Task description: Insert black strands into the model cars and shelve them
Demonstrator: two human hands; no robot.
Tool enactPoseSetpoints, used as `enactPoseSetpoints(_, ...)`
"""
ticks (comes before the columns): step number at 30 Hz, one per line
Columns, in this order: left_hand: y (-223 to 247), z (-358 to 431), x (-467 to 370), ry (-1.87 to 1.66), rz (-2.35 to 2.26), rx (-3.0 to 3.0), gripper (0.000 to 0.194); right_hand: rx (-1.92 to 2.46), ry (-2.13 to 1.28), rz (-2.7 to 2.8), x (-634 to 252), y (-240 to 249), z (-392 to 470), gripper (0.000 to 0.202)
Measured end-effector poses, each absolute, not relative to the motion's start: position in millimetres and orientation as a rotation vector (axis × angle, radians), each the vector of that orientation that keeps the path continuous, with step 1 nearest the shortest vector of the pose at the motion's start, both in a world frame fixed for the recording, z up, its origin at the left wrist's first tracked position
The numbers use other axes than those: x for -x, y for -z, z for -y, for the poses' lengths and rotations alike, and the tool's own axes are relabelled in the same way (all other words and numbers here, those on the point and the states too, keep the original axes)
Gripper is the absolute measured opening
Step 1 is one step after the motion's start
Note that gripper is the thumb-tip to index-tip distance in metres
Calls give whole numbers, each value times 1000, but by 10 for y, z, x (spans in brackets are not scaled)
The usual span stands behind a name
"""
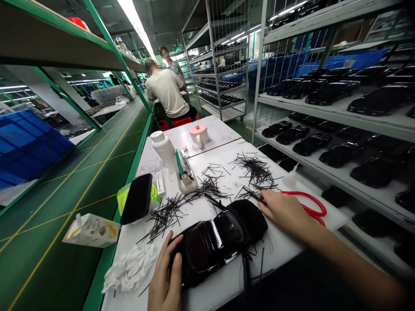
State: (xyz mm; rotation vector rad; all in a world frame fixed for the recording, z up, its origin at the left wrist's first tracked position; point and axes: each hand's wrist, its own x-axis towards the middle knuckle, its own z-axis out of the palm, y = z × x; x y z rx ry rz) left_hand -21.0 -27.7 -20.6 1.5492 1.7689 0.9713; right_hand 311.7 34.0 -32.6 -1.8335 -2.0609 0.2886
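Note:
A glossy black model car [223,231] lies on the white table, its doors standing out at both sides. My left hand [167,274] holds the car's left end, thumb and fingers on its body. Near the car's other end, my right hand [279,205] has its fingers closed around red-handled scissors [309,203], whose blades point left over the tabletop. Thin black strips [168,214] lie in loose piles behind the car, with another heap [256,168] farther back. A few strips are also in front of the car.
A phone [138,198], drink carton [94,231], crumpled white cloth [131,268], white bottle [162,149], tool tray [186,181] and pink-lidded cup [199,134] are around the table's left and back. Racks of black cars [327,93] stand right; two people are beyond the table.

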Motion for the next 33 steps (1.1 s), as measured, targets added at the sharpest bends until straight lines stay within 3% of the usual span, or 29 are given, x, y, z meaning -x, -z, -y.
enactPoseSetpoints(6,176,297,162,-1094,-1882,-1637,36,1700,-461,1871,-3116,54,-272,13)
enactPoseSetpoints(9,-2,367,-8,-1175,-1909,-1787,32,1302,-710,1494,-3080,-103,-97,12)
enactPoseSetpoints(13,-319,444,-421,-1191,-1610,-1874,25,854,-874,1184,-2976,-232,92,14)
enactPoseSetpoints(20,-523,399,-954,-835,-1137,-1763,37,822,-950,1059,-2940,-290,261,15)
enactPoseSetpoints(33,-492,344,-1190,-892,-1006,-1284,14,679,-880,1173,-2982,-177,326,16)
